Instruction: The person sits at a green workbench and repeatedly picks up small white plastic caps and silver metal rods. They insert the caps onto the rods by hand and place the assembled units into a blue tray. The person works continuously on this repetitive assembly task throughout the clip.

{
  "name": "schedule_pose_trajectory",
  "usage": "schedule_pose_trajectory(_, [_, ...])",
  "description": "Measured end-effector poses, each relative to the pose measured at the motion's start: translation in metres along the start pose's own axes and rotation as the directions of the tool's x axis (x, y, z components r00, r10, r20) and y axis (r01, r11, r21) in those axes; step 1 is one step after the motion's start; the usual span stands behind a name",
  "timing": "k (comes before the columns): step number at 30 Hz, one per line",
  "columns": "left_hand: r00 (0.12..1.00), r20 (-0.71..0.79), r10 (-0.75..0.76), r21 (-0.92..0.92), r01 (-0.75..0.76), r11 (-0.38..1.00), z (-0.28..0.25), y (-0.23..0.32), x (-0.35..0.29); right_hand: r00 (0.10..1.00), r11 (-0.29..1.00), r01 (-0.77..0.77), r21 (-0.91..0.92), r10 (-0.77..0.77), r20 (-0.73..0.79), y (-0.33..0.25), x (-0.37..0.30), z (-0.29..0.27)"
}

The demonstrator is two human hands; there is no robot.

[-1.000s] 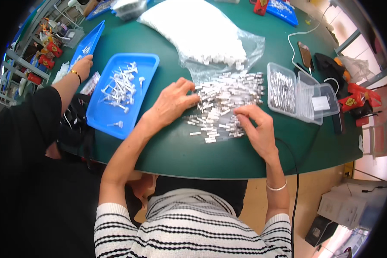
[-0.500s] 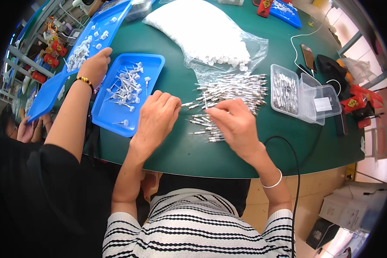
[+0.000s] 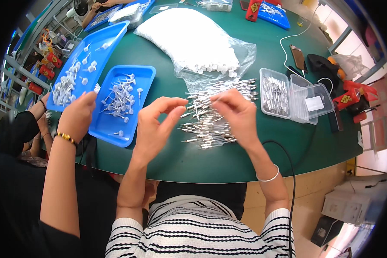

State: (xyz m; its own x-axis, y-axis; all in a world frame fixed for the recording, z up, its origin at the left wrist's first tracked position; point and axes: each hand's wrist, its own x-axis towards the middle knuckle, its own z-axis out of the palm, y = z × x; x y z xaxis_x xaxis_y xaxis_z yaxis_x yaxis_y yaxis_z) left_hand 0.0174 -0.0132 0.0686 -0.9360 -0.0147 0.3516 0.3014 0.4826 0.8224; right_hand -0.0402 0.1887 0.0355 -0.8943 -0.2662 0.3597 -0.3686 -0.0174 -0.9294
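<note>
My left hand (image 3: 154, 131) hovers at the left edge of a heap of thin silver metal rods (image 3: 208, 135). Its thumb and forefinger are apart, with nothing visible between them. My right hand (image 3: 238, 118) is over the right part of the heap, thumb and fingertips pinched together; whatever is in the pinch is too small to make out. Left of my left hand lies a blue tray (image 3: 108, 136) of white-capped pieces with thin stems (image 3: 121, 101). Beyond the rods, a clear plastic bag (image 3: 189, 38) spills small white caps (image 3: 217, 68) at its mouth.
A clear box (image 3: 274, 92) of metal rods stands to the right, its lid beside it. Farther right are a phone (image 3: 298, 58) and red tools (image 3: 352, 95). At left, a co-worker's hand (image 3: 77, 118) holds a tilted blue tray (image 3: 84, 69). A black cable (image 3: 290, 172) hangs over the edge.
My left thumb and forefinger have parted. My right hand has risen slightly in the picture. The co-worker's tray at left is now lower and nearer. The whole view has shifted a little.
</note>
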Motion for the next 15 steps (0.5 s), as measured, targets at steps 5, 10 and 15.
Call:
schedule_pose_trajectory(5, [0.965, 0.182, -0.187, -0.461, 0.251, 0.851, 0.031, -0.015, 0.016, 0.982, 0.827, -0.180, 0.533, 0.179, 0.053, 0.016, 0.002, -0.014])
schedule_pose_trajectory(10, [0.957, 0.218, -0.194, -0.415, 0.270, 0.869, 0.048, -0.040, 0.034, 0.976, 0.853, -0.203, 0.480, 0.214, 0.034, 0.021, -0.002, -0.017])
schedule_pose_trajectory(15, [0.994, -0.062, 0.092, 0.194, -0.079, 0.978, 0.064, -0.080, 0.090, 0.980, 0.879, -0.141, 0.456, 0.188, -0.059, 0.021, 0.004, -0.028])
